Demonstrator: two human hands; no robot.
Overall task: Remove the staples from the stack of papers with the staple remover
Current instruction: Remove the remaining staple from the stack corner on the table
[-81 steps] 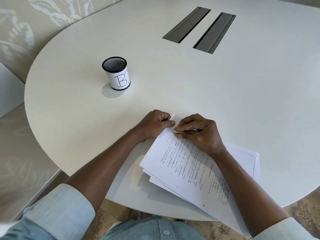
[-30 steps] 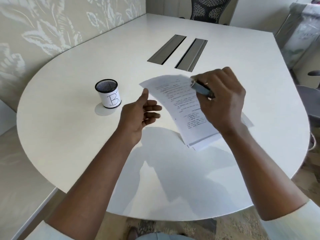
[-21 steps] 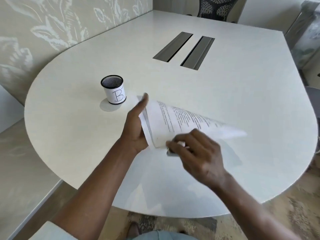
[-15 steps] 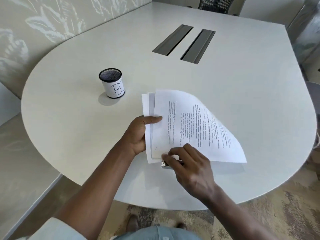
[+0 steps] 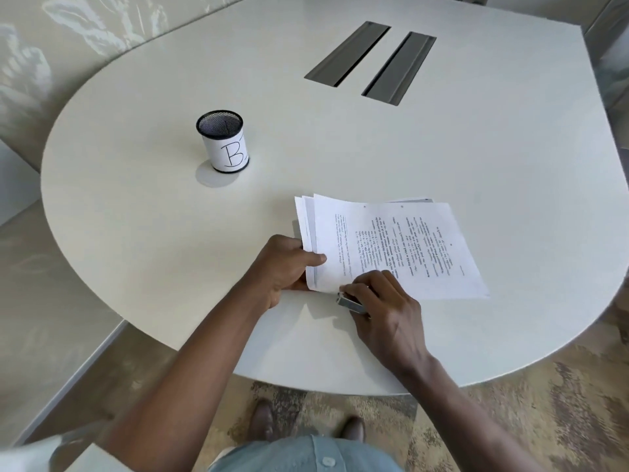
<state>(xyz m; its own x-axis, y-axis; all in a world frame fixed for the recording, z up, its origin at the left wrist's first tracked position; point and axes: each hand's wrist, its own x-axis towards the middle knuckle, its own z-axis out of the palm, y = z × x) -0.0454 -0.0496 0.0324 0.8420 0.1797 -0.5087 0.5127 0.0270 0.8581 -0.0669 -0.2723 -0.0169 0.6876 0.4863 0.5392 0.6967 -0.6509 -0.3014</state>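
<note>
A stack of printed papers (image 5: 391,247) lies flat on the white table (image 5: 476,165), text running sideways, sheets fanned at the left edge. My left hand (image 5: 284,267) pinches the stack's near left edge, thumb on top. My right hand (image 5: 384,310) is closed around a metal staple remover (image 5: 350,303), whose tip touches the stack's near left corner. The corner itself and any staple there are hidden by my fingers.
A black mesh cup (image 5: 224,141) with a white label marked "B" stands to the far left of the papers. Two grey cable slots (image 5: 371,61) are set into the table's far middle. The table's curved near edge (image 5: 340,386) is close to my body.
The papers were lifted and turned in the air, then laid down flat with the text sideways. My left hand took the left edge and my right hand brought the remover to the near corner.
</note>
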